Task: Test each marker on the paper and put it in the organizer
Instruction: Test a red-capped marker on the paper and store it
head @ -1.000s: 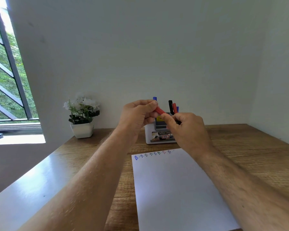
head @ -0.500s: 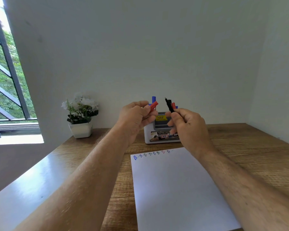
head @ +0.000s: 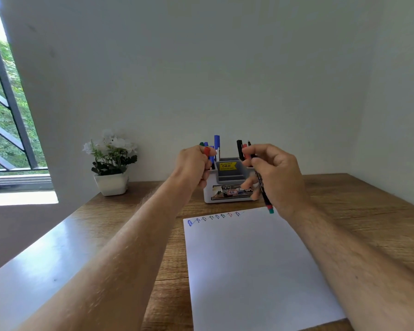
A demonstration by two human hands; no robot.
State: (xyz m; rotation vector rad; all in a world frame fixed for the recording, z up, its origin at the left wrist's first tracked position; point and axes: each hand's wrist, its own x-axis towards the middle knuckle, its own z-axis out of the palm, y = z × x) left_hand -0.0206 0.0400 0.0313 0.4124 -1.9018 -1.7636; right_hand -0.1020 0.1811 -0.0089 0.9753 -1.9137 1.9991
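While a row of small test marks point(head: 213, 217) is already drawn along the top edge of the paper point(head: 253, 266), several markers point(head: 216, 143) are seen standing in the organizer point(head: 227, 187) at the back of the table point(head: 344, 199), so much of the task appears done. A red cap point(head: 206, 151) is pinched in the closed left hand point(head: 195, 167). A dark marker point(head: 263, 192) is gripped in the right hand point(head: 276, 177), pointed up, its other end just above the paper's top edge. Testing and stowing of this marker is judged to remain; further loose markers cannot be seen.
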